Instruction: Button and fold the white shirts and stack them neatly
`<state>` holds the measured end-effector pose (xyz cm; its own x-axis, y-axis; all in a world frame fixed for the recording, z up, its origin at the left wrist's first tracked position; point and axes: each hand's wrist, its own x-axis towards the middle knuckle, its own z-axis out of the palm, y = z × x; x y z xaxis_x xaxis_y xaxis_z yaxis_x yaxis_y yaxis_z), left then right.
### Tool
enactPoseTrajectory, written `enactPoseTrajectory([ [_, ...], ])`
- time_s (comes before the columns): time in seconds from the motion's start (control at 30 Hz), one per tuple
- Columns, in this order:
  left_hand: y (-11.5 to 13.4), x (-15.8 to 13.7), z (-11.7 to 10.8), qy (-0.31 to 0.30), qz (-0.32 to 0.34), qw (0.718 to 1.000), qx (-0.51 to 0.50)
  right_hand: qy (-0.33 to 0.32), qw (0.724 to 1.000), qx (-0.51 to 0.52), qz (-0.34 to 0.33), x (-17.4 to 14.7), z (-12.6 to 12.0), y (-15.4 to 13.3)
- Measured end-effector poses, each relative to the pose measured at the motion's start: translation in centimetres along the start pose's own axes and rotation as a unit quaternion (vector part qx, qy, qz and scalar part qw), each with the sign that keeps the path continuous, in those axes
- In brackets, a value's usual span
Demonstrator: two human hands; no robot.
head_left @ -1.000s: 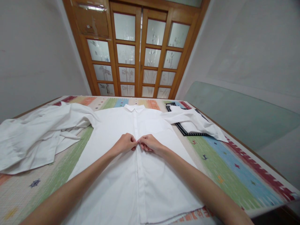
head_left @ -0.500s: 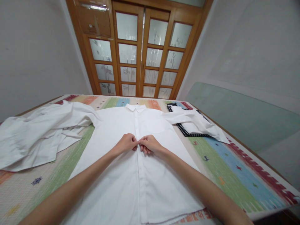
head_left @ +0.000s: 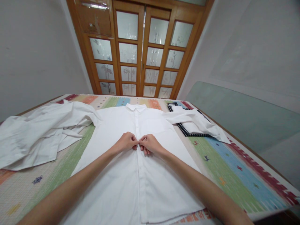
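A white collared shirt (head_left: 154, 178) lies spread front side up on the table, its collar pointing away from me. My left hand (head_left: 127, 141) and my right hand (head_left: 149, 144) meet at the middle of its button placket. Both are closed, thumb and forefinger pinching the placket edge, fingertips nearly touching. The button between them is hidden by my fingers. Above my hands the two front edges lie together; below them the right-hand edge overlaps in a long strip.
Another white garment (head_left: 39, 134) lies crumpled at the left. A folded black-and-white striped cloth (head_left: 185, 132) sits at the right, partly under the shirt's sleeve. A colourful patterned tablecloth (head_left: 217, 175) covers the table. Wooden glazed doors (head_left: 140, 53) stand behind.
Almost nothing differs. My hands stay pinched at the same place on the placket, with only a very slight shift of fingers and view.
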<state>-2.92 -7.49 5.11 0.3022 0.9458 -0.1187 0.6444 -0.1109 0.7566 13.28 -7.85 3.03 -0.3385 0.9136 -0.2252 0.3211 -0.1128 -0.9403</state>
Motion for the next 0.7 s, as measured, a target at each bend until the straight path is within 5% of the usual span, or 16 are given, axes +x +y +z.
enactPoseTrajectory([
  [0.7,-1.1,0.6,0.3,-0.094,-0.093,0.982,-0.134,-0.024,1.0,-0.017,-0.008,0.8,0.2,0.9],
])
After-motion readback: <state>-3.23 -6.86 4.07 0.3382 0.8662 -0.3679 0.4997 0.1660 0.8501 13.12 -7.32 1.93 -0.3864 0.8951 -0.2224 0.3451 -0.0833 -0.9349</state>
